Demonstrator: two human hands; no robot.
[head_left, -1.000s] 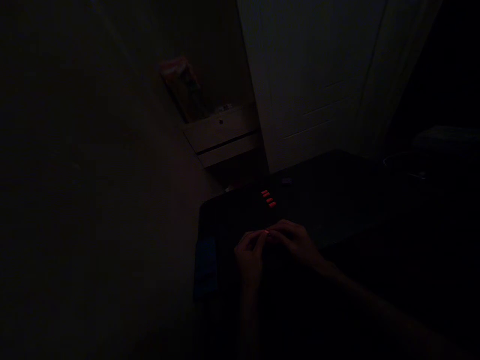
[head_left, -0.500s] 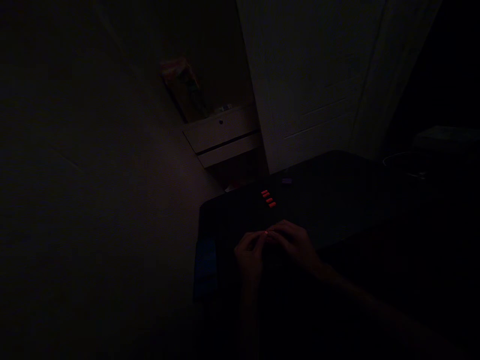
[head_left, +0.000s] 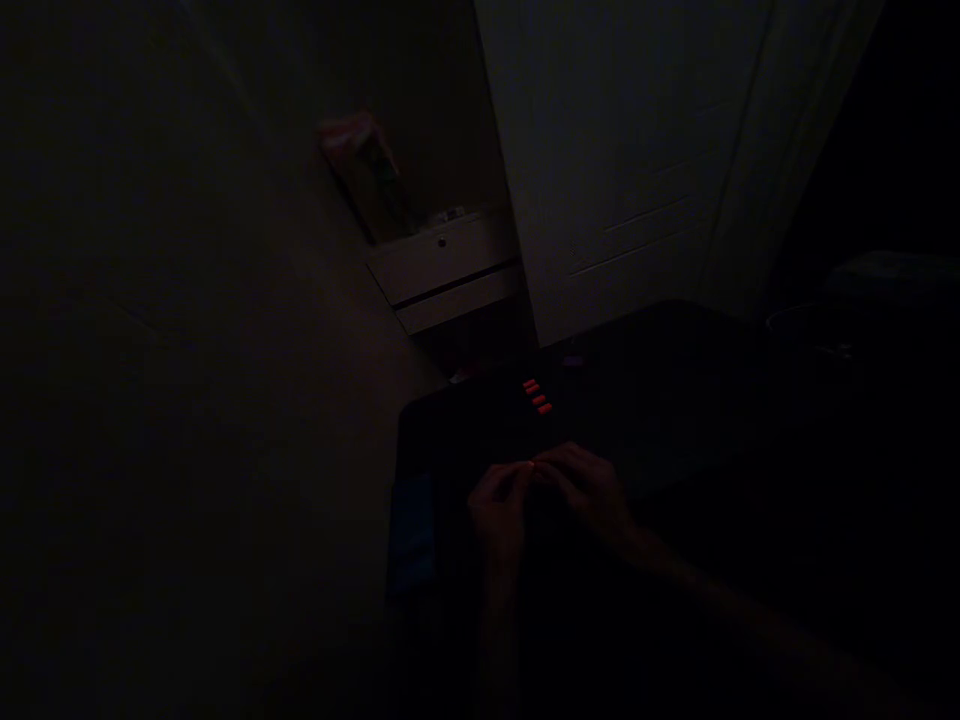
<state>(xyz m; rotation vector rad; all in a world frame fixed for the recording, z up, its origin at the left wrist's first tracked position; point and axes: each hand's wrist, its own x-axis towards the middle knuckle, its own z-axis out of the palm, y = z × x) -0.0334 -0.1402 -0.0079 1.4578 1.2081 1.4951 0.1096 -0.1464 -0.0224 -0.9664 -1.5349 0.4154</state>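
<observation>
Head camera view was very dark, but 2 bare hands showed near the middle. The left hand (head_left: 499,505) and the right hand (head_left: 600,490) met tip to tip, and both looked closed in a pinch on a small glowing bit (head_left: 532,464). The bit was so tiny that fingertips seemed the best way to grip it, and 2 hands likely kept it steady. Its shape was too hidden to tell.

Just past the hands, on the far side, lay 4 small red pieces (head_left: 538,399) in a slanted row. They sat close together, maybe so they were easy to see and count. The 2 farthest looked closest to each other.

All of this was at a black table (head_left: 645,400). A flat blue thing (head_left: 412,530) lay on the left, and a little purple thing (head_left: 573,361) sat near the far edge. Something thin and curved, like a wire (head_left: 795,309), was on the right. Far back stood white drawers (head_left: 442,270), with a reddish bag (head_left: 352,135) above them on the left and a big pale door (head_left: 615,150) on the right.
</observation>
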